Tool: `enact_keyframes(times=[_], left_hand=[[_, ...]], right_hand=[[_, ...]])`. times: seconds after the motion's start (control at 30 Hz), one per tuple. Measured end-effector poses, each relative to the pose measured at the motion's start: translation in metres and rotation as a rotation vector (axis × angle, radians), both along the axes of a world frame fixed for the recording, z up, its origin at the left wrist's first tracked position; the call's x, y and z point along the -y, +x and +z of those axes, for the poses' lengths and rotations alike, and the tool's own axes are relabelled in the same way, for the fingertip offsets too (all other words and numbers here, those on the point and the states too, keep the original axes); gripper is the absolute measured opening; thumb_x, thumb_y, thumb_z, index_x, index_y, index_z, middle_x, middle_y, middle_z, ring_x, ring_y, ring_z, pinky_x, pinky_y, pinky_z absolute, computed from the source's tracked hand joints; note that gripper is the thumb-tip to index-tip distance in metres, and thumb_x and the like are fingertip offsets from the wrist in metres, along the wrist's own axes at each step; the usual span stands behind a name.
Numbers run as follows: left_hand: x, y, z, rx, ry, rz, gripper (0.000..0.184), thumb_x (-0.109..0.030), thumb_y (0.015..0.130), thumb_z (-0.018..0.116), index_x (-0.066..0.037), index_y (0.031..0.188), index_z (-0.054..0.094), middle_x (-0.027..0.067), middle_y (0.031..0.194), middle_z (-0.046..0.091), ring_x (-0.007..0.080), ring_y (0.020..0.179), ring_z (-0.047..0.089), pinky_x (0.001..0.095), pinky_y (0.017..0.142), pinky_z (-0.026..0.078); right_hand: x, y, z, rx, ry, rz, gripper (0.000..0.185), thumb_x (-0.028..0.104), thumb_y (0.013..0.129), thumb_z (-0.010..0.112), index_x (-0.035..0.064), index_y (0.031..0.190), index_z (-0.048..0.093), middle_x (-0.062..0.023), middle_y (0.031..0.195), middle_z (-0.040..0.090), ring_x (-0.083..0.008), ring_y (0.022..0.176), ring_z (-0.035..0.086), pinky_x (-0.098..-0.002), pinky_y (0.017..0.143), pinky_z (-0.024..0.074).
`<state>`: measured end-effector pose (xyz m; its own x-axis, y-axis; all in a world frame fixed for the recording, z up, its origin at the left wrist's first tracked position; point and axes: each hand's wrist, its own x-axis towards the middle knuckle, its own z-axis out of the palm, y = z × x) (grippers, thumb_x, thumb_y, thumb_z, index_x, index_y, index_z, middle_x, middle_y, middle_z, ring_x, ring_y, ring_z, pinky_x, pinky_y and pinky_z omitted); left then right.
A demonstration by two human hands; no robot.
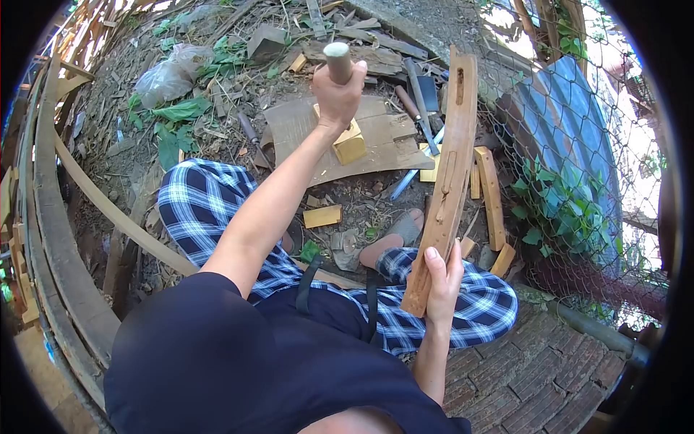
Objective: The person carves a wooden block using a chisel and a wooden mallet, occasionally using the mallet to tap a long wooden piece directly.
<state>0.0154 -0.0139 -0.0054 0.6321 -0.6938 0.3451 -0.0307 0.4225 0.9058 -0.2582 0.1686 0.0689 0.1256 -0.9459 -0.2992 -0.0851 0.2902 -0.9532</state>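
Note:
My left hand is closed round an upright, round wooden handle with a pale top end. Just below that hand a yellowish wooden block sits over a worn board; I cannot tell whether handle and block are joined. On the right, my right hand grips the lower end of a long, slightly curved wooden piece. Slots and a groove are cut along its face, and it tilts up and away from my lap. A chisel-like tool with a long handle lies beyond the board.
A small wood offcut lies near my feet. More cut wood pieces lie right of the long piece. A chain-link fence with corrugated sheet borders the right. Long curved planks line the left, and a plastic bag lies behind.

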Motion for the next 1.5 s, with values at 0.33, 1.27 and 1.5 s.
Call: enact_keyframes(times=[0.33,1.27,1.5], left_hand=[[-0.021,-0.026,0.009,0.47,-0.077,-0.097,0.023,-0.012,0.084,0.071,-0.002,0.068,0.059,0.0012,0.059,0.059,0.0065,0.054,0.053,0.0262,0.05,0.043],[-0.032,-0.045,0.0,0.439,-0.149,0.011,0.027,-0.011,0.083,0.075,-0.004,0.068,0.054,0.0043,0.056,0.05,0.0128,0.048,0.047,0.0275,0.048,0.038],[-0.022,-0.054,-0.008,0.451,-0.06,-0.003,0.016,-0.012,0.068,0.072,-0.009,0.072,0.056,0.0119,0.064,0.059,0.0296,0.06,0.064,0.035,0.054,0.048]], right_hand=[[0.006,0.001,0.004,0.0,-0.004,0.0,0.036,0.022,0.092,0.061,-0.0036,0.115,0.051,-0.0084,0.098,0.059,-0.0129,0.09,0.054,-0.0289,0.083,0.0448],[0.036,-0.005,0.043,0.073,-0.342,-0.141,0.074,0.033,0.081,0.067,-0.0052,0.136,0.035,-0.0135,0.082,0.06,-0.0181,0.06,0.059,-0.028,0.051,0.0505],[0.032,0.007,0.071,0.284,-0.364,-0.215,0.085,0.058,0.088,0.055,-0.0049,0.137,0.025,-0.0196,0.082,0.052,-0.0275,0.067,0.057,-0.036,0.058,0.0509]])
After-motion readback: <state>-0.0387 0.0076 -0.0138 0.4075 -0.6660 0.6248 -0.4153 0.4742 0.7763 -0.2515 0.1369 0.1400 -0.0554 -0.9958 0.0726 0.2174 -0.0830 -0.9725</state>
